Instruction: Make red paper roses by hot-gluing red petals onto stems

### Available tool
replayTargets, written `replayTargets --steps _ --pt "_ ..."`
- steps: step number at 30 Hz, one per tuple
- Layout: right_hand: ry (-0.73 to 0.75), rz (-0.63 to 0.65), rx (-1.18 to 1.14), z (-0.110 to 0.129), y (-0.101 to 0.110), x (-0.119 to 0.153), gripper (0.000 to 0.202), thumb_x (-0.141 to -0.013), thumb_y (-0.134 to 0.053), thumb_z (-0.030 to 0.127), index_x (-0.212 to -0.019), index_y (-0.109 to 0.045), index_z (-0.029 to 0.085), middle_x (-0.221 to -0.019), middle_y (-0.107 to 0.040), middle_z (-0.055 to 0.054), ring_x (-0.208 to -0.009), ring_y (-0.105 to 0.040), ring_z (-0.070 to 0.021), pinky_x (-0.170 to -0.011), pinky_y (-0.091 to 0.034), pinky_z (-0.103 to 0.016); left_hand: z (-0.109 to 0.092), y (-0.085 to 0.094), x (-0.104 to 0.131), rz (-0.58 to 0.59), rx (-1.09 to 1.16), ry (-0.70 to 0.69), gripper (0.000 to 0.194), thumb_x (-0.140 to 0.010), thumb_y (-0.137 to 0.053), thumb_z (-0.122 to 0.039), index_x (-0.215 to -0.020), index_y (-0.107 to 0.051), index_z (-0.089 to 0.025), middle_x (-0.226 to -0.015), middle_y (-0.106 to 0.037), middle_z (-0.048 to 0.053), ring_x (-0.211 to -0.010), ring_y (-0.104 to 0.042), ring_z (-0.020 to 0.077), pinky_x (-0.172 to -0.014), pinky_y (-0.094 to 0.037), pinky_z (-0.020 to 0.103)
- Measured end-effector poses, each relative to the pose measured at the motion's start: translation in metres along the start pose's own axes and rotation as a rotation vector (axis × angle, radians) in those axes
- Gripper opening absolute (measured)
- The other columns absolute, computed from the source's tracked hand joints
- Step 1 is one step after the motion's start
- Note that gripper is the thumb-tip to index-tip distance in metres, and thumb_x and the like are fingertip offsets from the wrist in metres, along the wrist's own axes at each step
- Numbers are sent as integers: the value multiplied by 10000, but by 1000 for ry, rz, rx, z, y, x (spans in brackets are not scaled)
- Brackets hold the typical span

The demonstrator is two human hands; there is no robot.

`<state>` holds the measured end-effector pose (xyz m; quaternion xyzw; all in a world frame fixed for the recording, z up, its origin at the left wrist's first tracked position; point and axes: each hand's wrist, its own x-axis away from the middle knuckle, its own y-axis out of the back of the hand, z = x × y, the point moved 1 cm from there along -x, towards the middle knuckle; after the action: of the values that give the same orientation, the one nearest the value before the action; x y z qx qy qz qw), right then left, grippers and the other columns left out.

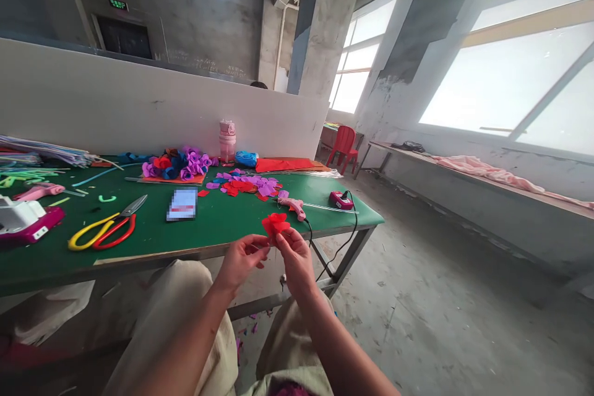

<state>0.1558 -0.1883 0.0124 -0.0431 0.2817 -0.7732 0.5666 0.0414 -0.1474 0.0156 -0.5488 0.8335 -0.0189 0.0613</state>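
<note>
A red paper flower (276, 225) is held up between my two hands, just off the front edge of the green table (223, 223). The fingers of my right hand (295, 257) pinch its petals from the right. My left hand (242, 262) is closed at the flower's lower left; what its fingertips grip is too small to make out. Behind the flower, a pink glue gun (293, 205) lies on the table. Loose red and purple petals (245, 184) are spread farther back.
Scissors (109, 226), a phone (182, 205) and a power strip (34, 226) lie to the left. Finished-looking flowers (179, 164) and a pink bottle (227, 141) stand at the back. A purple socket box (341, 200) with a black cord is near the right end.
</note>
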Motion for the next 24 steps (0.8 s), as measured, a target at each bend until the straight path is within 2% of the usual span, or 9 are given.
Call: replayTargets --steps 2,6,9,11,14,17,24 --pt "-15 66 27 7 8 2 234 -774 -678 329 -979 -645 220 -882 -686 -29 -778 -610 -165 -796 -447 -308 -4 5 0 21 99 56 337 -634 -732 -429 -817 -698 -148 -709 -672 53 -556 -561 125 -482 -436 218" --pt "-54 211 129 12 24 11 323 -750 -705 386 -1014 -632 215 -771 -664 -24 -687 -586 -158 -713 -451 -295 -9 10 2 93 320 129 432 -713 -633 -546 -773 -669 -119 -599 -613 43 -498 -512 105 -458 -380 214" --pt "-73 279 186 13 31 18 334 -738 -713 403 -999 -633 209 -805 -662 -40 -683 -581 -163 -680 -460 -299 -12 11 5 124 425 133 466 -734 -599 -571 -776 -656 -111 -658 -623 61 -528 -506 106 -467 -378 220" --pt "-80 297 208 13 32 21 308 -740 -714 391 -976 -637 207 -821 -662 -46 -687 -582 -165 -668 -465 -300 -14 11 7 155 432 122 431 -747 -601 -549 -753 -640 -120 -684 -622 57 -544 -499 104 -480 -382 220" --pt "-94 319 236 15 30 23 269 -746 -712 371 -949 -647 206 -791 -659 -40 -706 -587 -169 -673 -466 -298 -16 12 9 197 405 97 351 -756 -619 -482 -666 -586 -144 -612 -550 9 -522 -462 95 -484 -377 218" --pt "-104 326 244 15 28 23 272 -736 -719 379 -937 -657 206 -783 -661 -39 -701 -589 -170 -660 -461 -293 -17 13 10 175 370 75 305 -729 -656 -422 -622 -548 -158 -573 -499 -16 -495 -426 84 -467 -362 209" --pt "-78 335 282 14 31 23 256 -760 -695 376 -939 -658 197 -770 -673 -40 -649 -576 -152 -607 -435 -275 -16 14 9 115 274 29 252 -683 -695 -381 -649 -577 -162 -563 -527 -28 -463 -420 68 -438 -341 195"
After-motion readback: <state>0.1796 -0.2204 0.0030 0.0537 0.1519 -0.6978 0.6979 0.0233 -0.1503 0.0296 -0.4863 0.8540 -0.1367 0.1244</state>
